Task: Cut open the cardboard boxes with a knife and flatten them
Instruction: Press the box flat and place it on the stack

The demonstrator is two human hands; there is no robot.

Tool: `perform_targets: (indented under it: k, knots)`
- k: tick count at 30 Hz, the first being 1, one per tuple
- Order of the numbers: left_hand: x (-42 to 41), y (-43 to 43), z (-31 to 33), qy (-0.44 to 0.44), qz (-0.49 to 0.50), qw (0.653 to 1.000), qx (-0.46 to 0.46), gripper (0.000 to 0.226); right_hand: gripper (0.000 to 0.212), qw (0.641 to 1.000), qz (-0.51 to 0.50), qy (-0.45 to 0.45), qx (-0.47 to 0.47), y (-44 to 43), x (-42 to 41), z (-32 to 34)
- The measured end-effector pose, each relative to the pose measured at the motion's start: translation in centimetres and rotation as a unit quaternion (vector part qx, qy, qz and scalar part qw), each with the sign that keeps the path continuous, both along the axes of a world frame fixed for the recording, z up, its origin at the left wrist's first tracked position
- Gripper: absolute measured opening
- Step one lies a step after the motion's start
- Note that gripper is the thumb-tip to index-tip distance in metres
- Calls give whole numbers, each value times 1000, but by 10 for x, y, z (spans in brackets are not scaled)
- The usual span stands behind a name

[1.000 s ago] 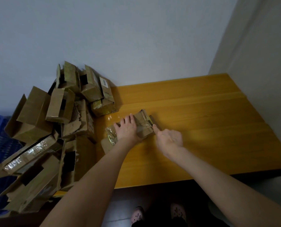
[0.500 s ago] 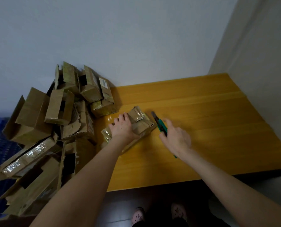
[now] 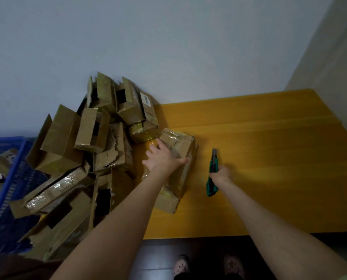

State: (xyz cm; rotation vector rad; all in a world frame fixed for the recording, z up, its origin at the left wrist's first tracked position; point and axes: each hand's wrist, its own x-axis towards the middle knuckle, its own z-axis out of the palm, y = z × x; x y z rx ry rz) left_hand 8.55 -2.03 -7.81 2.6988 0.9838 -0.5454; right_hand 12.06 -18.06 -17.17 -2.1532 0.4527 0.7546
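At far left we see a blue plastic crate [image 3: 17,172] with a slotted lattice wall and scraps of cardboard lying inside. Just beside it rises a heap of boxes [image 3: 81,142], brown corrugated cardboard with flaps gaping, some edges torn ragged and several faces banded with glossy clear tape that catches the light. The heap leans against the pale matte wall [image 3: 168,47] and covers the left end of the table [image 3: 269,158], a smooth yellow-orange wooden top with long straight grain lines.

At the heap's right edge, one oblong box [image 3: 183,170] lies on the table with its long side running toward us, its creased skin wrapped in shiny tape and its near end dented. Our left hand [image 3: 164,157] lies flat on top of it, fingers straight and spread, thumb stretched along the upper face, pressing down.

Just to the right of the box, apart from it, our right hand [image 3: 222,174] is curled round the knife [image 3: 212,172], a slim utility cutter with a green handle and a grey tip pointing away from us toward the wall. We cannot tell whether the blade is slid out.

Below the table's near edge, two pale spotted shoes [image 3: 181,266] stand on a dark floor [image 3: 158,259].
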Motion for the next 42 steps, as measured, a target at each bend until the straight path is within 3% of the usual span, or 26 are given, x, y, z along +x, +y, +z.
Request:
perform_targets:
  k: [9, 12, 14, 16, 18, 23, 27, 31, 34, 38, 42]
  knots:
    - [1, 15, -14, 3, -6, 997, -72, 119, 36, 991, 95, 11, -90, 2, 3, -20]
    - [1, 20, -14, -6, -4, 997, -79, 110, 33, 989, 105, -24, -100, 4, 4, -8]
    - [0, 22, -14, -13, -7, 997, -80, 103, 46, 995, 66, -69, -24, 14, 6, 9]
    - [-2, 22, -14, -16, -9, 997, -78, 94, 62, 995, 25, -56, 82, 32, 7, 28]
    - [-4, 20, -14, -20, -10, 996, -82, 85, 63, 992, 66, -21, 103, 49, -1, 45]
    - [-16, 21, -13, -46, -7, 993, -108, 97, 50, 988, 156, -12, -2, 62, -17, 51]
    - [-20, 14, -14, -26, -48, 997, -56, 103, 28, 980, 173, -58, -75, 65, -19, 55]
    - [-15, 7, -14, -9, -80, 996, 41, 109, 35, 969, 190, -94, -131, 65, -22, 55]
    - [-12, 5, -12, -3, -79, 995, 62, 106, 35, 968, 194, -94, -131, 66, -23, 52]
    - [-9, 7, -6, -14, -74, 997, 25, 86, 30, 970, 194, -91, -111, 61, -22, 50]
    - [-9, 14, 4, -16, -81, 996, -25, 39, 22, 973, 188, -87, -106, 58, -21, 52]
